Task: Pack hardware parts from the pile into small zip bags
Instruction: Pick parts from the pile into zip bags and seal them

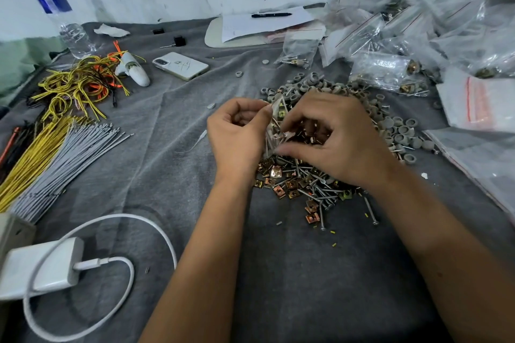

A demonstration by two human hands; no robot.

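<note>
Head view looks down at a table under a grey cloth (pixel 278 273); both hands meet over a pile of parts (pixel 301 181) in the middle; the left hand (pixel 237 136) has its fingers curled and pinches the top edge of a small clear zip bag (pixel 274 125); the bag hangs between the two hands, just above the pile, and some screws and clips already show inside it; the right hand (pixel 334 136) has bent fingers at the mouth of the bag; it seems to be pushing parts in, but what it holds is hidden, so that cannot be told for sure; the pile has long screws, gold square clips and grey round caps (pixel 401 131), with the caps on the far side; filled bags (pixel 390 69) lie near the back right; a phone (pixel 181 65) and yellow wires (pixel 72 83) lie on the left; the step looks like filling one bag; next the person likely needs to add the last parts, then press the zip closed.
</note>
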